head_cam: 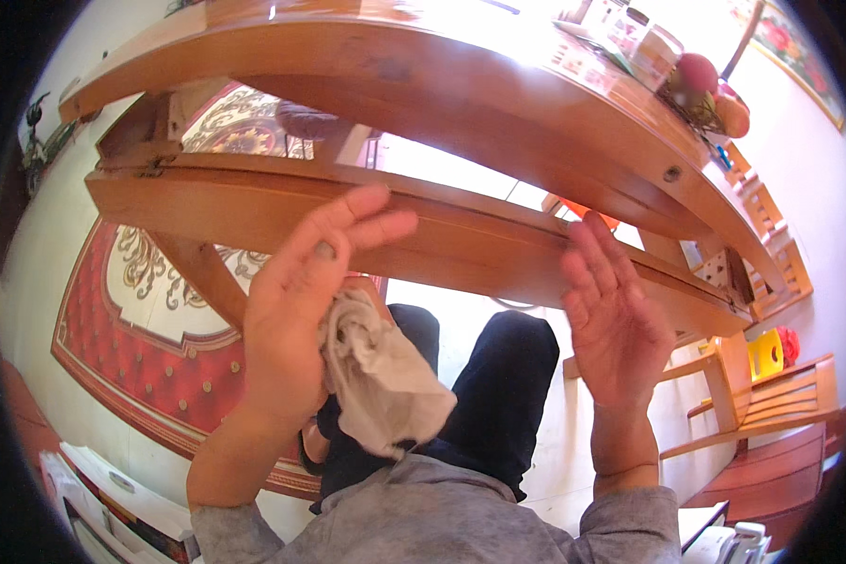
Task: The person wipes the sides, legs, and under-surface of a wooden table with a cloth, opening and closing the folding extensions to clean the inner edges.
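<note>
My left hand (pixel 303 282) is raised in front of the wooden table, its index and middle fingers extended, with a crumpled beige cloth (pixel 388 381) held against the palm by the other fingers. The cloth hangs down over my lap. To the right, my right hand (pixel 610 310) is raised with its palm turned inward and its fingers extended, holding nothing. Both hands are near the long lower rail (pixel 479 261) of the wooden table (pixel 423 56); whether any fingertip touches it I cannot tell.
Jars (pixel 656 53) and red fruit (pixel 696 74) stand at the tabletop's right end. A wooden chair (pixel 730 388) is at the right, near a yellow plastic object (pixel 766 354). A red patterned rug (pixel 162 359) lies at the left, and white furniture (pixel 127 486) stands at the lower left.
</note>
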A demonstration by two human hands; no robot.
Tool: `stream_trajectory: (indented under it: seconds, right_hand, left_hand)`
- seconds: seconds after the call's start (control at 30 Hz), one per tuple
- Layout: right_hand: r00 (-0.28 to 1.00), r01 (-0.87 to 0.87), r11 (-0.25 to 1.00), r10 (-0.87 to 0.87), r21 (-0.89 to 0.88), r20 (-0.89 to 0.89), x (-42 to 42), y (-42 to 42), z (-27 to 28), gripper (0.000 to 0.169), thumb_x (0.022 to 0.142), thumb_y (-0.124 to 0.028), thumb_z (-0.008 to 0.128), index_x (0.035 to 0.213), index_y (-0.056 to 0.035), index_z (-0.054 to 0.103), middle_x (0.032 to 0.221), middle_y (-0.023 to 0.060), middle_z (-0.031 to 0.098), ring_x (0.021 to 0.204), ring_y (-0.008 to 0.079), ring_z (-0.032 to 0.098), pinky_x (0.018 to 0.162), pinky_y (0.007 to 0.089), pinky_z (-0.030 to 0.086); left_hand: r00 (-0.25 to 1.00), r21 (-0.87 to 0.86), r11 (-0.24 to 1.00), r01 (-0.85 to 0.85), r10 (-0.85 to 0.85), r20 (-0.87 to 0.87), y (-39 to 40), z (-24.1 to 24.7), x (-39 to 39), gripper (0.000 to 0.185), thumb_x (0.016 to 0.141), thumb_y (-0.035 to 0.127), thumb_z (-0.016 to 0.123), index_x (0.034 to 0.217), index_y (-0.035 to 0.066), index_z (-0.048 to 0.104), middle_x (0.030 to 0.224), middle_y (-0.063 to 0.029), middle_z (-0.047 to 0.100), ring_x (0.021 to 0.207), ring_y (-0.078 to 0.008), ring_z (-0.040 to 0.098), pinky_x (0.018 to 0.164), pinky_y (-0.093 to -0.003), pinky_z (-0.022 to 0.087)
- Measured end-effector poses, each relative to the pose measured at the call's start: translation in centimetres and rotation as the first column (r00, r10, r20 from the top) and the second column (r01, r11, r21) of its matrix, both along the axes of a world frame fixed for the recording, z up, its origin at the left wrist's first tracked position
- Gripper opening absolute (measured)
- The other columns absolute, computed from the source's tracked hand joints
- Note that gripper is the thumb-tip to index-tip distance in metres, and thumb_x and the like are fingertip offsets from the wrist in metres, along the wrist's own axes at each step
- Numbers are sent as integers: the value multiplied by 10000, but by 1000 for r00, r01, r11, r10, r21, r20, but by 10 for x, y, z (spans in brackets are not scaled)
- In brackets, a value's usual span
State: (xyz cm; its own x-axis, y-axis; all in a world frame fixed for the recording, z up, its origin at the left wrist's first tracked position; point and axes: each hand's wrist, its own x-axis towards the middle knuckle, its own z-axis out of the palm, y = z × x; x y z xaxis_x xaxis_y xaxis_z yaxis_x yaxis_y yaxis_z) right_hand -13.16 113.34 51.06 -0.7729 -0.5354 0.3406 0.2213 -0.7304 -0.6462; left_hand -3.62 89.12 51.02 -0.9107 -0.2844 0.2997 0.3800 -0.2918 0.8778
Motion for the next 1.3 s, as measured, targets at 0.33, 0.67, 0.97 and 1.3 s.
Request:
stream_trajectory:
  seconds: [0.33, 0.67, 0.97, 1.3]
  right_hand:
    - [981, 47, 991, -23, -124, 191, 1, 62, 35, 505, 915, -103, 443, 1303, 189, 304, 1357, 376, 355, 1320, 472, 342, 1098, 475, 362]
    - [920, -364, 886, 391, 287, -39, -10, 65, -16, 449, 987, -265, 431, 1192, 126, 516, 1160, 301, 593, 1038, 386, 638, 833, 433, 559]
    - [563, 758, 540, -256, 367, -786, -149, 29, -135, 404, 948, -339, 534, 1232, -51, 535, 1184, 122, 593, 1088, 253, 582, 893, 412, 503]
    - [869, 495, 850, -480, 181, -120, -164, -13, -112, 411, 947, -346, 532, 1233, -51, 535, 1183, 120, 594, 1088, 253, 580, 896, 416, 501]
  left_hand:
    - [990, 371, 924, 86, -121, 71, -17, 39, -25, 401, 911, 247, 544, 1222, -3, 509, 1134, -193, 623, 602, -196, 609, 564, -331, 519]
    - [987, 267, 957, 112, -138, 83, -9, 28, -27, 505, 957, 260, 394, 1320, -89, 433, 1206, -277, 582, 453, -159, 574, 415, -251, 485]
    - [998, -122, 991, 53, -57, -29, 24, 22, -36, 412, 905, 115, 505, 1280, -57, 506, 1167, -232, 612, 618, -108, 605, 567, -221, 492]
    - [888, -732, 503, -459, 273, -369, 53, 14, -43, 398, 880, 9, 562, 1278, -6, 546, 1337, -218, 503, 915, -151, 600, 711, -237, 493]
